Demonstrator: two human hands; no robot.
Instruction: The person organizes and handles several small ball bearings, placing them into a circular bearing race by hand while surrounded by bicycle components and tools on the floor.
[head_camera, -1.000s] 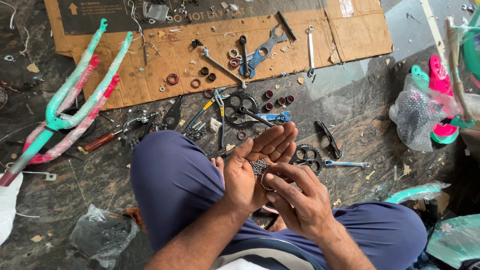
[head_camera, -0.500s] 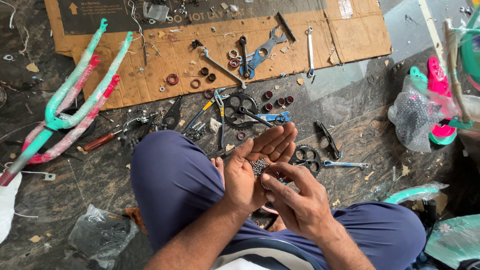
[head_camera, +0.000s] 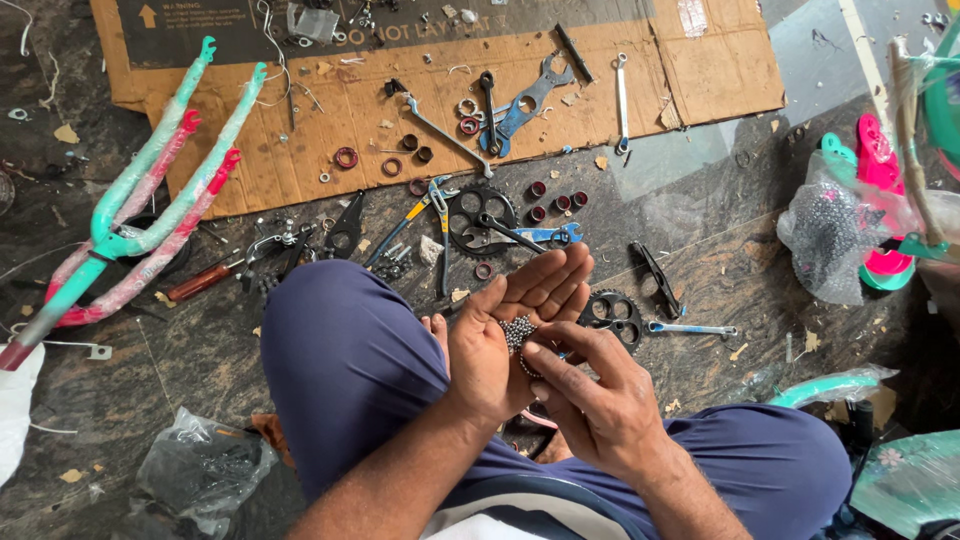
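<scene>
Cupping a small heap of steel balls (head_camera: 517, 332) in the left hand (head_camera: 505, 335), palm up, fingers (head_camera: 555, 275) pressed together and stretched forward. Reaching into that palm with the right hand (head_camera: 590, 400), fingers (head_camera: 560, 362) loosely curled, their tips touching the balls; cannot tell whether pinching one. Holding both hands above the lap, between the knees in blue trousers (head_camera: 350, 370). Lying just beyond the hands on the stone floor (head_camera: 720, 230): a black chainring (head_camera: 612, 312), touching the line of the right knuckles, a larger sprocket (head_camera: 480, 220) farther off, a blue spanner (head_camera: 545, 235) beside it. Lying at the far edge, a cardboard sheet (head_camera: 700, 70) carrying wrenches and red rings. Lying well to the left, a teal fork (head_camera: 150, 195). Sitting at the right, a clear bag (head_camera: 835, 235).
</scene>
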